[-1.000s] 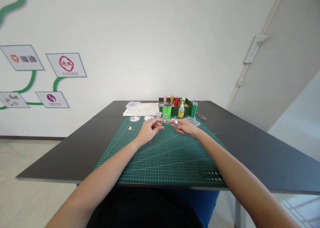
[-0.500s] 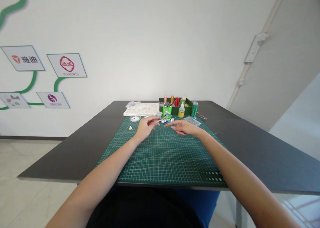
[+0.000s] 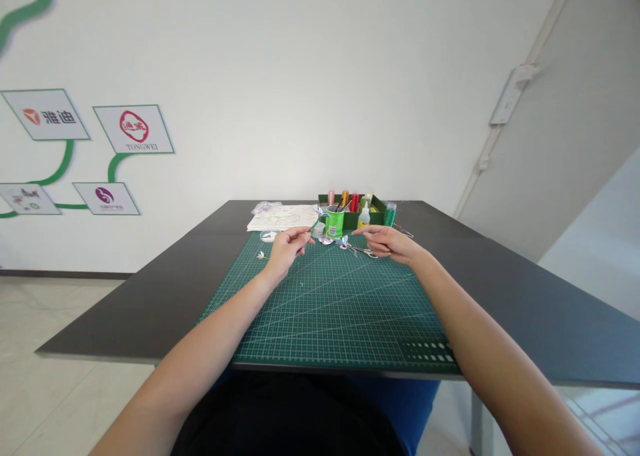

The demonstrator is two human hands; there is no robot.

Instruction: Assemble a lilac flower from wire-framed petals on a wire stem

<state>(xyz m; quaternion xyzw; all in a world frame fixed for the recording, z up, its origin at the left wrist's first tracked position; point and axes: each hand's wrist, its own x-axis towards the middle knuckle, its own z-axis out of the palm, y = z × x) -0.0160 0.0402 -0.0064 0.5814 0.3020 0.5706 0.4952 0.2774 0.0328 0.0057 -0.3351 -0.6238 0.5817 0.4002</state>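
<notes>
2 hands apart, a stem pinched in the left

Nearest, a black top (image 3: 290, 416) and blue trousers (image 3: 405, 406) show below the edge of a dark table (image 3: 145, 316). 1 green mat (image 3: 325, 323) with a pale grid lies across the middle, and 2 bare forearms reach over it. At the mat's far part, the left hand (image 3: 289, 248) has thumb and fingertips closed on a thin green stem (image 3: 315, 226), which slants up and to the right, just left of a green tub (image 3: 335, 224). Well apart, the right hand (image 3: 387, 244) points its index finger left, the other fingers curled; whether it grips anything, I cannot tell. Scissors (image 3: 364, 250) lie just beside those curled fingers; contact is unclear. Left of the left hand lies 1 small white flower (image 3: 261, 255).

Farther on, shiny scraps (image 3: 326, 241) lie before the tub and a dish (image 3: 266, 236) stands behind the left hand. A bottle (image 3: 364, 217), partly hidden by the right hand, and a green spool (image 3: 389, 215) come next, then stacked paper (image 3: 285, 217) and a dark green box (image 3: 379, 217) of coloured spools. Last, the white wall (image 3: 320, 83) bears 4 signs at left
</notes>
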